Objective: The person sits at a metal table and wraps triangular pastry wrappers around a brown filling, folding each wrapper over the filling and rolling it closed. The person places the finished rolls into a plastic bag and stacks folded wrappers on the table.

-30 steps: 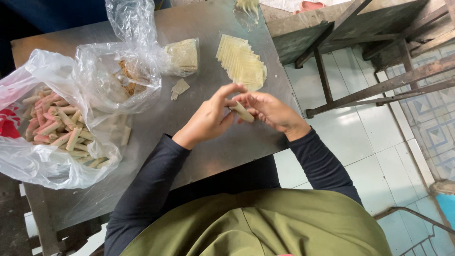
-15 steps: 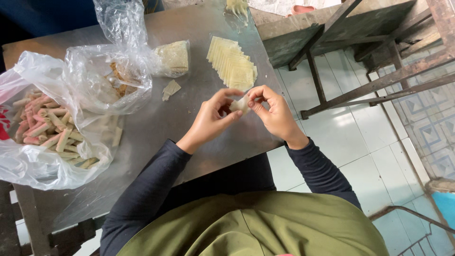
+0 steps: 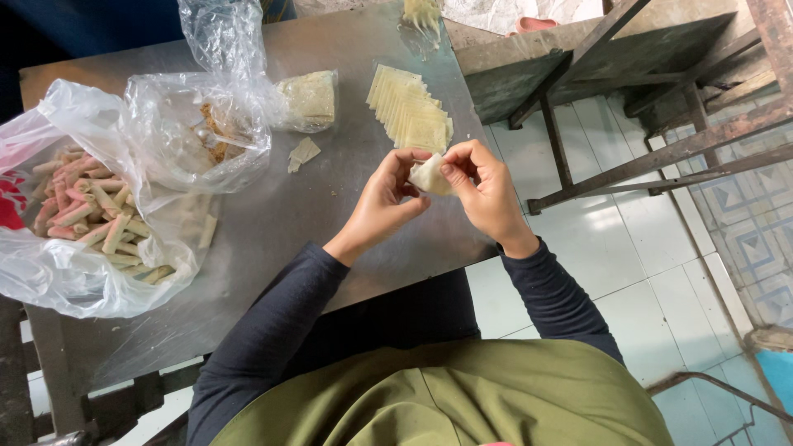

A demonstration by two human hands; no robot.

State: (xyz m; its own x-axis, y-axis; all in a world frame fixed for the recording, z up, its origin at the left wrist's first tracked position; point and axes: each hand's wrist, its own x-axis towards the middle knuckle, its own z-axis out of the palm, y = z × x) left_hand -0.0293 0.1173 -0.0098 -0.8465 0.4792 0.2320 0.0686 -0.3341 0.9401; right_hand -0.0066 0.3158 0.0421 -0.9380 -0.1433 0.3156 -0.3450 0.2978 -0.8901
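Compared with half a second before, both hands sit slightly farther from the body and nearer the fanned stack of wrappers [image 3: 410,111], and the pale piece between them now shows as a broader, flatter fold. Left hand [image 3: 382,202] and right hand [image 3: 487,192] meet above the near right part of the metal table [image 3: 273,239]. Between them is a pale pastry wrapper [image 3: 430,175], pinched from both sides: the left thumb and forefinger close on its left edge, the right thumb and forefingers on its right edge and upper corner. Both grips are closed to the thickness of the sheet; whether filling lies inside the fold cannot be told.

Judged from this arrangement, the step in hand is the folding or rolling of one wrapper into a roll. The next move appears to call for a firm, even tuck of the free edge while the opposite fingers keep the fold from opening.

On the table's left side, a large clear plastic bag [image 3: 62,272] holds finished rolls [image 3: 87,216], pale and pinkish. Just beside it, a smaller clear bag [image 3: 194,132] contains brownish crumbly filling [image 3: 216,136]. A wrapped pale block [image 3: 307,99] lies near the stack, and a loose wrapper scrap [image 3: 303,153] rests between the bags and the hands.
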